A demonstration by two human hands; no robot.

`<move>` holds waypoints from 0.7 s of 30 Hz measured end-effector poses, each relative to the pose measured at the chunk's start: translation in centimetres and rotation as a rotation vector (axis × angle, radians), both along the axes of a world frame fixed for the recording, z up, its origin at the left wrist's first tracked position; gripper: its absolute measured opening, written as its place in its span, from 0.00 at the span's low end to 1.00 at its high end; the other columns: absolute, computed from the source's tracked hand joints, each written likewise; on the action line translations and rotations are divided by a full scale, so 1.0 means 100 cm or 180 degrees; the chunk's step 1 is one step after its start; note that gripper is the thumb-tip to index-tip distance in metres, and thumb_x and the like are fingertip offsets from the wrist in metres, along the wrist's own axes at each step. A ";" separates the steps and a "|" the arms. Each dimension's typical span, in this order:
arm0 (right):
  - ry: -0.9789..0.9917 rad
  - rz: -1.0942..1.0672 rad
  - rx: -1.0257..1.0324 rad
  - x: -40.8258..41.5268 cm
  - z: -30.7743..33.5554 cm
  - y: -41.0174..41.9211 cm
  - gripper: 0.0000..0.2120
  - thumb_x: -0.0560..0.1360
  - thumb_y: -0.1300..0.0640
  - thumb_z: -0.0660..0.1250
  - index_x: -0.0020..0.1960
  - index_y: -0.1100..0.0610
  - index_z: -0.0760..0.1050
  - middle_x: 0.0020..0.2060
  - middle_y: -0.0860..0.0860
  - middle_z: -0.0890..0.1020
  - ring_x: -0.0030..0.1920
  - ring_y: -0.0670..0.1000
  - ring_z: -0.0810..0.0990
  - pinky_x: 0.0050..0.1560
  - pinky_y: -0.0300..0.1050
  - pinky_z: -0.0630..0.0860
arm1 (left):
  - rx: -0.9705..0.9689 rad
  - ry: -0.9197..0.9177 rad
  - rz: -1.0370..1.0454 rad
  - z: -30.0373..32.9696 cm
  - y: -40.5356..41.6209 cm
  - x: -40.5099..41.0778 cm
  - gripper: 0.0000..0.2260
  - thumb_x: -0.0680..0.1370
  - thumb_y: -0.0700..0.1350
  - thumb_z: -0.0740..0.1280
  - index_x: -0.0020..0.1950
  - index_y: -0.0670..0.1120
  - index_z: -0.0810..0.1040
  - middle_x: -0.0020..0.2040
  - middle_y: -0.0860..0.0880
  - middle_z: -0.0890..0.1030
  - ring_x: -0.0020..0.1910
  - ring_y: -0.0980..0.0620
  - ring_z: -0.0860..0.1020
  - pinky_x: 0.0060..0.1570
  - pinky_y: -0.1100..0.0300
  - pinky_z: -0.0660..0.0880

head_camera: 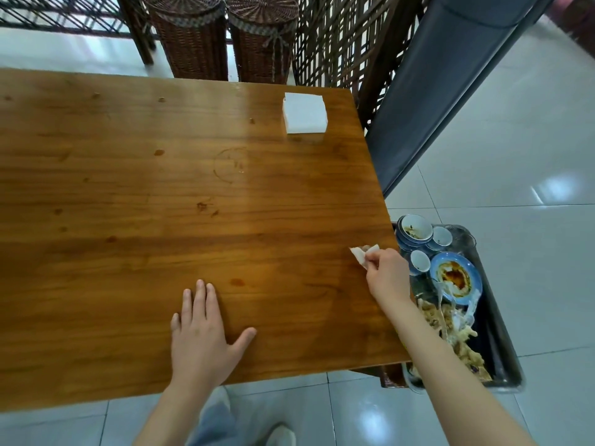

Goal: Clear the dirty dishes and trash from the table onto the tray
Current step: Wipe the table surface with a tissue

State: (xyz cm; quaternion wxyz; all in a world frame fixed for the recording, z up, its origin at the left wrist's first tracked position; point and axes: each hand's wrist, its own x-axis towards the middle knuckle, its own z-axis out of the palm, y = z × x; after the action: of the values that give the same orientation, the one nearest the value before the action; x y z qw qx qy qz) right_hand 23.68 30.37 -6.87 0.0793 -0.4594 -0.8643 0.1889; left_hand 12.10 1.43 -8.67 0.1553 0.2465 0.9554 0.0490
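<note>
The right hand (388, 272) pinches a crumpled napkin (362, 255) over the table (225, 194), near the table's right edge. The left hand (203, 333) lies flat on the table, fingers straight, holding nothing. The tray (505, 355) sits just beside the table's right edge, holding bowls (415, 231), a plate (455, 278) and scraps (457, 336). A napkin stack (304, 114) stands at the table's far right corner.

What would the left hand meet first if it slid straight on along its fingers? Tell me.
Nothing nearby: the left hand lies flat on the table, fingers pointing across bare stained wood towards the far edge. The napkin stack sits off to the right of that line.
</note>
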 end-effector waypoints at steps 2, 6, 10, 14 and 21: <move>0.0018 0.0073 -0.0060 -0.002 -0.001 -0.013 0.09 0.76 0.63 0.65 0.54 0.61 0.81 0.47 0.57 0.80 0.45 0.52 0.77 0.44 0.40 0.73 | 0.0028 -0.0008 -0.0009 0.000 -0.001 0.000 0.50 0.68 0.76 0.50 0.78 0.45 0.41 0.78 0.47 0.43 0.77 0.46 0.43 0.73 0.47 0.50; 0.0177 0.0399 -0.0256 -0.011 -0.001 -0.059 0.09 0.76 0.65 0.63 0.53 0.61 0.80 0.45 0.55 0.79 0.45 0.49 0.76 0.43 0.38 0.73 | 0.0090 -0.0003 -0.0001 -0.002 -0.002 0.000 0.50 0.68 0.76 0.51 0.78 0.45 0.42 0.78 0.47 0.44 0.77 0.46 0.43 0.73 0.47 0.50; 0.0306 0.0851 -0.0349 -0.026 -0.002 -0.109 0.10 0.77 0.64 0.62 0.53 0.59 0.81 0.45 0.53 0.79 0.45 0.48 0.75 0.45 0.36 0.72 | 0.0151 0.0005 0.0059 -0.001 -0.001 0.001 0.50 0.67 0.75 0.53 0.78 0.46 0.44 0.79 0.47 0.46 0.77 0.46 0.45 0.73 0.47 0.50; 0.0451 0.0916 -0.0697 -0.027 0.001 -0.119 0.09 0.76 0.63 0.65 0.52 0.58 0.82 0.43 0.51 0.79 0.42 0.44 0.73 0.40 0.28 0.67 | 0.0240 -0.0031 0.0087 0.001 -0.002 0.001 0.50 0.67 0.75 0.54 0.78 0.46 0.45 0.79 0.47 0.47 0.77 0.46 0.45 0.73 0.47 0.50; 0.0504 -0.0440 -0.0336 -0.027 0.013 -0.063 0.09 0.76 0.61 0.65 0.54 0.59 0.81 0.47 0.53 0.83 0.48 0.51 0.80 0.45 0.40 0.77 | 0.0364 0.0056 0.0045 0.007 -0.025 -0.009 0.48 0.68 0.72 0.60 0.78 0.47 0.46 0.78 0.48 0.47 0.77 0.47 0.44 0.73 0.46 0.49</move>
State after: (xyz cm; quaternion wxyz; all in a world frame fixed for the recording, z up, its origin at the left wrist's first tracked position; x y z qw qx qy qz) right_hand 20.94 24.06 -5.60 0.1359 -0.5050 -0.8104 0.2640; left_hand 11.15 -1.03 -7.98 0.1322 0.2487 0.9540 0.1025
